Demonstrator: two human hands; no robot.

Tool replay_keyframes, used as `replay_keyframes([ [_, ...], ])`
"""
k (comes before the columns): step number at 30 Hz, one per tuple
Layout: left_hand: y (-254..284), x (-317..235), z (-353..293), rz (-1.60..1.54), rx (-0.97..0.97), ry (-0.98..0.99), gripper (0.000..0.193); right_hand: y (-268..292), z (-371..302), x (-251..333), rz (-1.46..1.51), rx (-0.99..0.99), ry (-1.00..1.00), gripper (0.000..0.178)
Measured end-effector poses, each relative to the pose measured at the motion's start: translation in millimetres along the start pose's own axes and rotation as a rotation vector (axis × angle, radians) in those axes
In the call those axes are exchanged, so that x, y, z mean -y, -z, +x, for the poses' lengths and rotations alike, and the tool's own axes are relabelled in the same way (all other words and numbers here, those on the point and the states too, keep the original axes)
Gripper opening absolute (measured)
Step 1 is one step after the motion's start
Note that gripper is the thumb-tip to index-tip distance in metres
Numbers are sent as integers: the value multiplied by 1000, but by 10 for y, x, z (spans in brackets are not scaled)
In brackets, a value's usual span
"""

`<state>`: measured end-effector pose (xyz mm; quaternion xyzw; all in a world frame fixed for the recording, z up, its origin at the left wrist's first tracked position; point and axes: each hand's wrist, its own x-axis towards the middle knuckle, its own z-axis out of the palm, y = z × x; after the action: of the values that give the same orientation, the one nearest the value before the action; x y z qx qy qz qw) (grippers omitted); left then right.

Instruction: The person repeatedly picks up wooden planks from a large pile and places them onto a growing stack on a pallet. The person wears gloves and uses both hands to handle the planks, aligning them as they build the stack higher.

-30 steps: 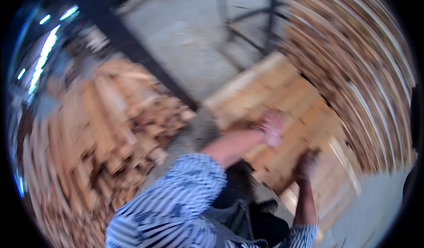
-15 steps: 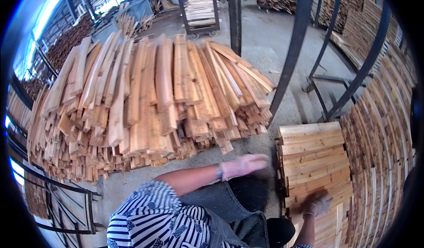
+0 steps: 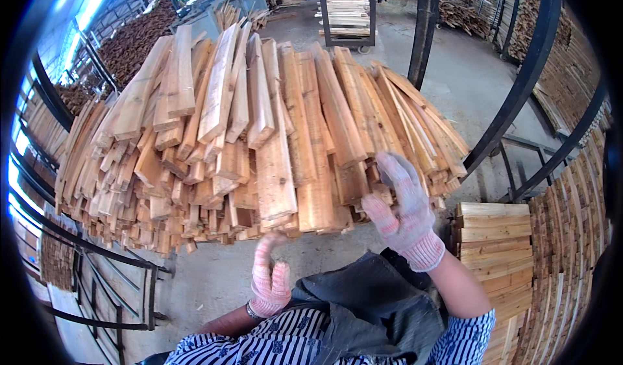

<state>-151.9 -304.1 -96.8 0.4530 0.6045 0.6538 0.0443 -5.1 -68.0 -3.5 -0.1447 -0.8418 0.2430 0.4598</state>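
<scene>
A large heap of loose wooden boards (image 3: 276,176) lies before me, their near ends facing my body. My left hand (image 3: 269,279), in a pale pink-white knit glove, is just short of the heap's front edge, empty, thumb apart from the raised fingers. Gloved the same way, my right hand (image 3: 405,212) is at the heap's right front, fingers stretched and thumb spread, with nothing held. Whether its fingertips touch the boards behind them I cannot tell. On my right is a neat stack of boards (image 3: 496,254) laid side by side, with no hand on it.
Dark metal posts (image 3: 519,86) rise at the right, beside a tall wall of stacked boards (image 3: 571,235). A black metal frame (image 3: 120,287) stands at the lower left. Farther back is a cart with pale boards (image 3: 347,14). Grey concrete floor (image 3: 214,280) shows between me and the heap.
My right hand has left the neat stack and come over to the heap's right front. My left hand has drawn back to the left, and the view has turned left toward the heap.
</scene>
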Motion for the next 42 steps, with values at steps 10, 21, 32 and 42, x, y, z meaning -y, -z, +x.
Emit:
replay_keyframes([
  [10,317,42,670,570,-13,-418,74,-482,94,353,102,194,-47,80],
  [21,-282,14,578,333,-109,-109,82,-562,596,660,372,358,-476,72],
  [32,-1045,-514,1557,-441,259,-6,62,370,1452,236,525,355,-643,74],
  [42,-85,-310,1440,-64,115,-264,67,-69,1236,-206,-11,579,-716,77],
])
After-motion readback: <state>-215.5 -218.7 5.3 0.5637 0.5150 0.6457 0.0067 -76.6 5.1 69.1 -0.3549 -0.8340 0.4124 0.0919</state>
